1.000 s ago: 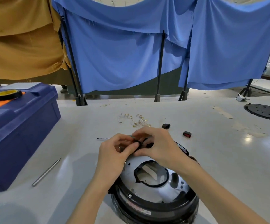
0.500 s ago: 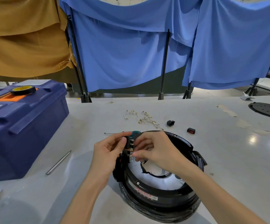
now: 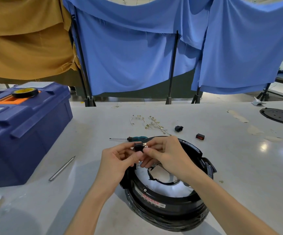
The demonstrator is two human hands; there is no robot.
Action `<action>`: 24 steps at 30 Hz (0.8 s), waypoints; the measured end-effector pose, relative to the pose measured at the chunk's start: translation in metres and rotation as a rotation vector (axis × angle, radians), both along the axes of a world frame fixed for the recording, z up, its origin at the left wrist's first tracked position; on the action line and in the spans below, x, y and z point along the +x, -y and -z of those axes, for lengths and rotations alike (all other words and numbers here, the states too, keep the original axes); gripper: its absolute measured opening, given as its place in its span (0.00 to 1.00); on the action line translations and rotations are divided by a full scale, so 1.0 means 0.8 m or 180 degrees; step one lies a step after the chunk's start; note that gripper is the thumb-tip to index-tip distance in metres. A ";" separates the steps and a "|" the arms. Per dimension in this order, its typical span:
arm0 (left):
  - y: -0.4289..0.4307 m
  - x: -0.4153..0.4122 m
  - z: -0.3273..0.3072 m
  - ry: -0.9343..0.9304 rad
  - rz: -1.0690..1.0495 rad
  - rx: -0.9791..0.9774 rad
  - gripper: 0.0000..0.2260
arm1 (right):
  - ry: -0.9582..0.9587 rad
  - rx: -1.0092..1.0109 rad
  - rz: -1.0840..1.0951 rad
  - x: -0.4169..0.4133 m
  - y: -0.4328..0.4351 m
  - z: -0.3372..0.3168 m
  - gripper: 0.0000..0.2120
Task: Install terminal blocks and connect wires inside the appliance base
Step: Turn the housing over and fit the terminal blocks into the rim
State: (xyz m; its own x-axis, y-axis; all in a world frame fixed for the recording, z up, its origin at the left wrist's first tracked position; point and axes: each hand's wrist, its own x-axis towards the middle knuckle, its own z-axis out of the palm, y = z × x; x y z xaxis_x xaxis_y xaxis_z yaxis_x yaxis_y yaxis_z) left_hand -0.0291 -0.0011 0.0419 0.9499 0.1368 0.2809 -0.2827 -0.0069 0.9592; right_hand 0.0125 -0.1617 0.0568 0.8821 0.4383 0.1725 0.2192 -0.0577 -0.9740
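A round black appliance base (image 3: 167, 199) lies on the pale table (image 3: 239, 167), tilted up toward me. Above its far left rim, my left hand (image 3: 115, 164) and my right hand (image 3: 166, 156) together pinch a small black terminal block (image 3: 139, 146) with metal tabs showing at its right and below. A bundle of pale wires with brass terminals (image 3: 150, 123) lies on the table beyond my hands. Two more small parts sit farther right: a black block (image 3: 178, 128) and a black one with a red face (image 3: 200, 136).
A green-handled screwdriver (image 3: 132, 138) lies just behind my hands. A metal rod (image 3: 62, 168) rests left, beside a blue toolbox (image 3: 24, 126) carrying a tape roll (image 3: 25, 92). A black perforated disc (image 3: 281, 116) sits far right. Blue and tan cloths hang behind the table.
The base has tipped up from flat toward me. My hands lifted the terminal block off the base rim and now hold it higher, with its tabs visible.
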 end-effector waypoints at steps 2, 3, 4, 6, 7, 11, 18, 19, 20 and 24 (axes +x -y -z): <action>-0.001 0.002 0.001 0.0070 -0.0200 0.0168 0.11 | -0.0085 -0.0020 -0.0038 0.002 0.002 0.002 0.06; -0.002 0.003 0.001 0.0098 -0.0300 0.0290 0.13 | -0.0080 -0.0059 -0.0030 0.002 0.002 0.002 0.06; -0.005 0.004 0.002 0.0114 -0.0391 0.0410 0.13 | -0.0007 -0.0156 0.0024 0.002 0.002 0.002 0.05; -0.014 0.006 0.003 0.0103 -0.0538 0.0524 0.14 | 0.0434 -0.0674 0.0298 0.004 0.003 0.005 0.08; -0.021 0.006 0.004 0.0080 -0.0579 0.0534 0.14 | 0.0688 -0.1012 0.0420 0.006 0.004 0.006 0.10; -0.053 0.000 0.012 -0.0088 -0.0700 0.0944 0.13 | 0.1046 -0.1721 0.0229 0.009 0.007 0.007 0.16; -0.065 -0.008 0.023 -0.0421 -0.0519 0.1253 0.15 | 0.1062 -0.2120 -0.0081 0.007 -0.008 0.014 0.24; -0.065 -0.008 0.023 -0.0436 -0.0494 0.1222 0.14 | 0.1040 -0.2103 -0.0073 0.007 -0.009 0.015 0.24; -0.065 -0.009 0.024 -0.0451 -0.0457 0.1200 0.14 | 0.1023 -0.2084 -0.0058 0.007 -0.010 0.015 0.23; -0.058 -0.012 0.025 -0.0474 -0.0410 0.1152 0.15 | 0.0979 -0.1993 -0.0014 0.007 -0.011 0.020 0.22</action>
